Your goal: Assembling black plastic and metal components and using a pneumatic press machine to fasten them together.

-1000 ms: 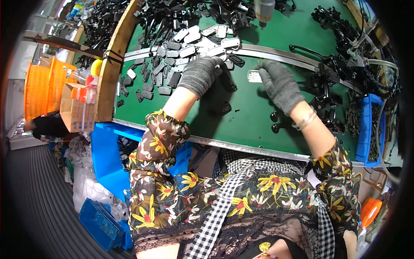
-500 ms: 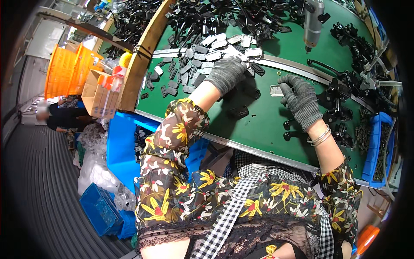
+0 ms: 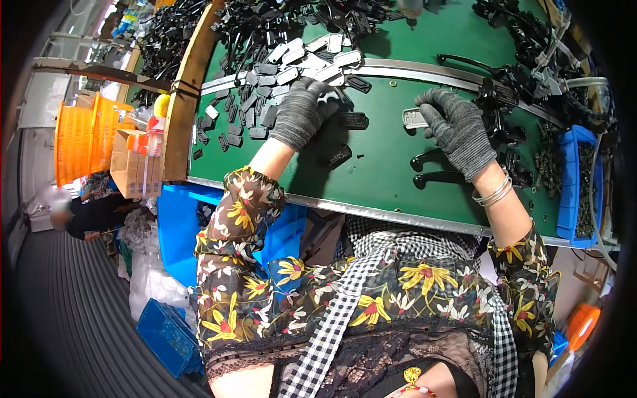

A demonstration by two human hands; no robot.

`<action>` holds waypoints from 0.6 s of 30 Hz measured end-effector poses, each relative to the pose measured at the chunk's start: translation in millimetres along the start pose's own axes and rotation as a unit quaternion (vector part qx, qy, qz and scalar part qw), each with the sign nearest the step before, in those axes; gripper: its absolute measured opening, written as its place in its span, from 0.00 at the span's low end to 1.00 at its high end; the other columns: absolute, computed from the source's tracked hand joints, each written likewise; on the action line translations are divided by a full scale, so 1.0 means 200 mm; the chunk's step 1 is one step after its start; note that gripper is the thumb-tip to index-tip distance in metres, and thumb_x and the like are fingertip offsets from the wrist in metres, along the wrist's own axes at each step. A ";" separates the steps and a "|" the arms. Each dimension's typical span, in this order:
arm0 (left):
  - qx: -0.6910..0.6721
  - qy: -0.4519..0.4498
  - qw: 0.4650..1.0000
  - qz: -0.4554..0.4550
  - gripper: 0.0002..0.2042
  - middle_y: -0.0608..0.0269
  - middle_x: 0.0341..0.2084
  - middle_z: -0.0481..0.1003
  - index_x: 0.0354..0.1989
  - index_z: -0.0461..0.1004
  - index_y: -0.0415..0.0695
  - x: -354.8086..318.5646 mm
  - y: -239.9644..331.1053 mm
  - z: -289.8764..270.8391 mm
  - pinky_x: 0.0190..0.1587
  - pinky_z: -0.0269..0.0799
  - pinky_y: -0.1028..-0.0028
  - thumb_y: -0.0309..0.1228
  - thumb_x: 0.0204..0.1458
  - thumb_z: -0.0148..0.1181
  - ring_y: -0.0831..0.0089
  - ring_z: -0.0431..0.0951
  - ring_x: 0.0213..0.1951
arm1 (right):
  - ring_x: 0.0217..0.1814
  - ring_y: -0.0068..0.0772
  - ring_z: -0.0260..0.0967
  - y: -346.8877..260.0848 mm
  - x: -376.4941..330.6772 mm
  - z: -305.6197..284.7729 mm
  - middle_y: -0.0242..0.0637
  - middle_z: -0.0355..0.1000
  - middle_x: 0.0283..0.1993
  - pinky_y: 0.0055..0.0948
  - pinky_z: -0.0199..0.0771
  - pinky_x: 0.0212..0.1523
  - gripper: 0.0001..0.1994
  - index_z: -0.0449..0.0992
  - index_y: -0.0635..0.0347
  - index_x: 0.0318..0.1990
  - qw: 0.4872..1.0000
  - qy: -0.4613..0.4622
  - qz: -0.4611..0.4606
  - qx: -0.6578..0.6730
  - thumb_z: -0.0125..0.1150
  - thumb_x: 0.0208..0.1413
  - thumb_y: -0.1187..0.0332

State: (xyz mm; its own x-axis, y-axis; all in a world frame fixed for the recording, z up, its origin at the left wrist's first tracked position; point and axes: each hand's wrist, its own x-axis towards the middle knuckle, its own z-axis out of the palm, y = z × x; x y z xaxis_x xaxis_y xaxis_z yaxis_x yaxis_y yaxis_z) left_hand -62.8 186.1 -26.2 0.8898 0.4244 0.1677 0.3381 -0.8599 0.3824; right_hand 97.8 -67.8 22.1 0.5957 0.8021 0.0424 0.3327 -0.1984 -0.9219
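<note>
My right hand [image 3: 458, 129], in a dark grey knitted glove, pinches a small silver-grey rectangular cover [image 3: 414, 119] with a raised rim by its right end, over the green table. My left hand [image 3: 302, 113], gloved alike, is at the near edge of a pile of white and grey rectangular covers [image 3: 287, 74]. Its fingers are curled together around a pale piece that I cannot make out. Beside its fingertips lies a dark oblong cover [image 3: 355, 121], with a black block-like part [image 3: 340, 156] nearer me.
Black lever assemblies [image 3: 497, 126] lie right of my right hand, and a blue bin of small parts [image 3: 576, 186] stands at the right edge. A metal strip [image 3: 424, 71] crosses the green table [image 3: 385, 179]. A wooden board [image 3: 186, 93] borders the left; blue crates [image 3: 179, 232] stand below.
The view has shifted, so the table sits higher and further left. My left hand has drawn back slightly left and nearer. My right hand has carried the silver-grey cover slightly right across the table.
</note>
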 end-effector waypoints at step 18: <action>0.066 -0.031 0.983 0.168 0.13 0.54 0.43 0.73 0.42 0.76 0.46 0.08 0.05 -0.02 0.46 0.74 0.64 0.26 0.46 0.65 0.55 0.75 0.43 | 0.27 0.23 0.75 0.09 0.01 0.00 0.36 0.76 0.33 0.21 0.76 0.28 0.08 0.75 0.65 0.43 0.999 0.029 0.006 -0.029 0.60 0.57 0.72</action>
State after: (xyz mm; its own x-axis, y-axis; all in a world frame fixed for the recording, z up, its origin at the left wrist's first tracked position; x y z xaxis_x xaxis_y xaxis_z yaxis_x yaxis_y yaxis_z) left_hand -47.0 186.0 -15.8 0.9739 0.0947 0.2065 0.0546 -0.9799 0.1919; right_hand 104.3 -69.1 6.1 0.6410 0.7655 0.0555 0.3658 -0.2412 -0.8989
